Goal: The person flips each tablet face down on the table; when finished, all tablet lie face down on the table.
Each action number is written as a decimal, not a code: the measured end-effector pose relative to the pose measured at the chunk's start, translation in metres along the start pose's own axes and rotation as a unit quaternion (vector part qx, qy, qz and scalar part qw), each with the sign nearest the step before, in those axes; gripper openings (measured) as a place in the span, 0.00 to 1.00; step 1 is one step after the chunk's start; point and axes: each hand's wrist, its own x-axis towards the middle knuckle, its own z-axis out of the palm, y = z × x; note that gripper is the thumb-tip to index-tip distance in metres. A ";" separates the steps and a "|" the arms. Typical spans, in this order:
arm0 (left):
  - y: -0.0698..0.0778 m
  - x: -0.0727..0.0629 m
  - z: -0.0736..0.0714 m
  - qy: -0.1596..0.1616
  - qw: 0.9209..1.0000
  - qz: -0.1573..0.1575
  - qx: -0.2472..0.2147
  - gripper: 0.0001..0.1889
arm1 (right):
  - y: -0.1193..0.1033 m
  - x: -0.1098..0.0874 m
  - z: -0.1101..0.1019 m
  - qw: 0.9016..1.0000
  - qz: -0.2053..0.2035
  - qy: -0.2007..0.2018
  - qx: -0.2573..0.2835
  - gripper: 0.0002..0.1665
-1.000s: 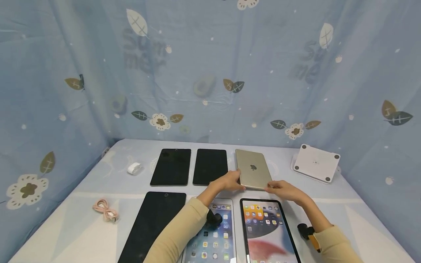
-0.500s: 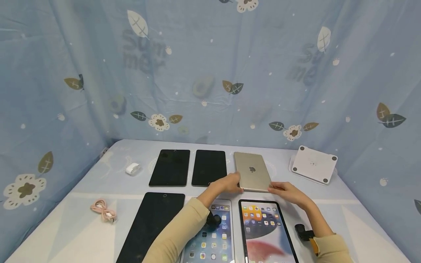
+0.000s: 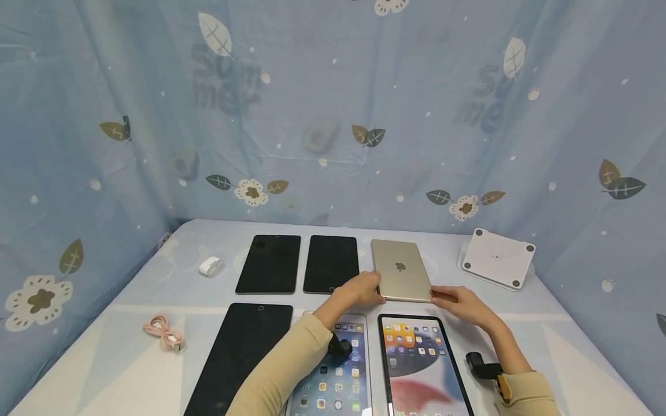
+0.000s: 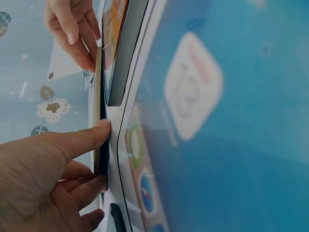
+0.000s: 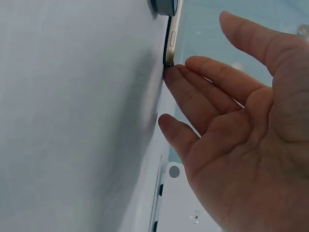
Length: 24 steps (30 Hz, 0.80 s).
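A gold tablet (image 3: 402, 270) lies back side up in the far row, its apple mark showing. My left hand (image 3: 361, 289) holds its near left corner; in the left wrist view, the left hand's thumb (image 4: 91, 137) is on the near edge, with curled fingers beside the corner. Against the near right corner rest the straight fingertips of my right hand (image 3: 463, 303). In the right wrist view, that thumb (image 5: 251, 38) stands apart from the tablet. Nearer to me are a lit tablet with a black border (image 3: 416, 358) and a lit white tablet (image 3: 359, 375), partly under the left forearm.
Two dark-screened tablets, one at far left (image 3: 270, 264) and one beside it (image 3: 331, 263), continue the far row. A larger dark tablet (image 3: 244, 358) lies near left. A pink cable (image 3: 164, 333) and white charger (image 3: 210, 266) are at left, a white stand (image 3: 496, 260) at right.
The right hand's fingertips have shifted rightward from the tablet's near edge to its right corner, fingers straighter. The gold tablet has come very slightly nearer. The left hand stays at its corner.
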 end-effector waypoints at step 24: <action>0.010 -0.004 0.000 0.005 0.998 -0.017 0.057 0.25 | 0.029 -0.005 0.006 0.979 -0.090 0.145 -0.113 0.15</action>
